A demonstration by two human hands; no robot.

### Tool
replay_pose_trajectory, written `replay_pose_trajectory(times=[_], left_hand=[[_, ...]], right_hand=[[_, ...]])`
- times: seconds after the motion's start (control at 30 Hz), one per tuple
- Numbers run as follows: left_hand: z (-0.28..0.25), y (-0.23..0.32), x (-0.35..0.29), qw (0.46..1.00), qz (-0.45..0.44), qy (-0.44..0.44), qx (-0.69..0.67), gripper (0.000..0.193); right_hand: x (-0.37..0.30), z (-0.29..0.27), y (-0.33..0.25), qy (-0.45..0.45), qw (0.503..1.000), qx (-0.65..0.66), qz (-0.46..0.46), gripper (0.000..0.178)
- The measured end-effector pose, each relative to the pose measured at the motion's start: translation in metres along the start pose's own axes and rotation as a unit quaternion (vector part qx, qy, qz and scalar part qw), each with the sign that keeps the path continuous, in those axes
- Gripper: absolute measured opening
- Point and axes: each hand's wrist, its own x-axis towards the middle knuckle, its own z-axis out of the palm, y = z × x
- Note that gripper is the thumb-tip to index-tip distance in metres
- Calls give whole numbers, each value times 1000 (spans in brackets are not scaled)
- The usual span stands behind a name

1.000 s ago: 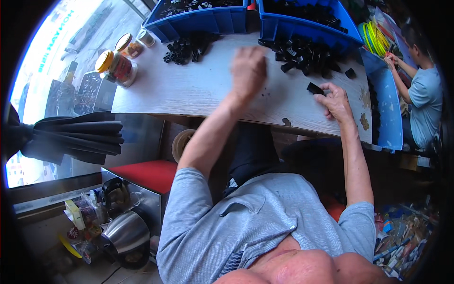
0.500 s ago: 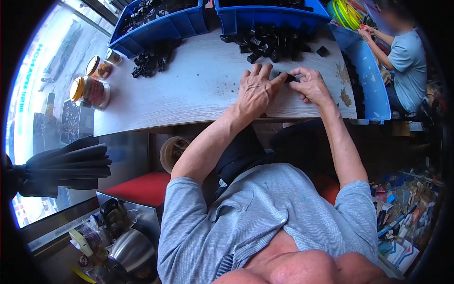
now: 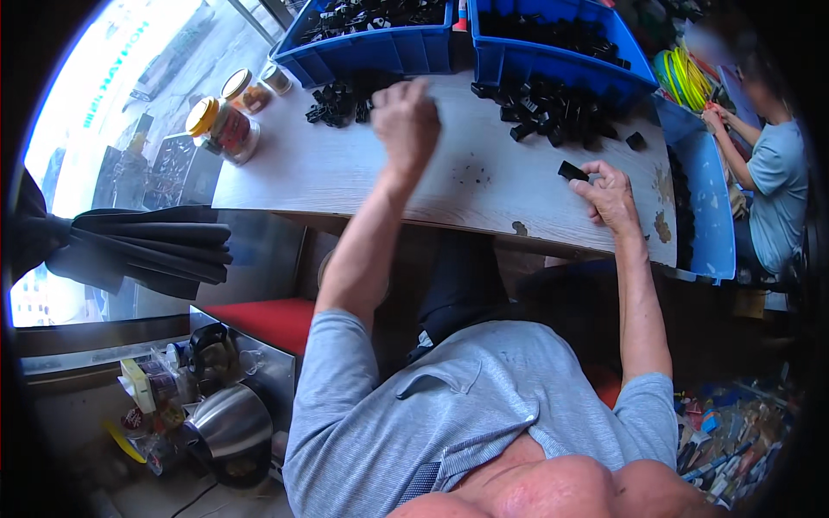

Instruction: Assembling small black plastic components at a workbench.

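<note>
Half a second ago your two hands were together, but now your left hand (image 3: 406, 121) has gone up, curled shut, to the small black pile (image 3: 338, 101), while your right hand (image 3: 611, 194) pinches one black piece (image 3: 572, 171) on the white table (image 3: 345, 177).

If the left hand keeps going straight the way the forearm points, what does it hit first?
Probably the small pile of black parts just past the left hand, then the left blue bin. Depth is unclear; the hand may be above the white table.
</note>
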Motion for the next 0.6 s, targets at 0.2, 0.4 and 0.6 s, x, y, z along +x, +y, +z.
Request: replay_pose_trajectory(times=[0.2, 0.4, 0.6], left_hand=[[19, -85, 5, 978, -11, -72, 195, 22], [12, -69, 3, 985, 81, -87, 126, 28], [3, -50, -1, 974, 135, -160, 91, 39]], right_hand=[[1, -1, -4, 21, 1000, 7, 11, 38], [0, -5, -8, 18, 999, 22, 30, 43], [5, -12, -9, 43, 989, 118, 80, 41]])
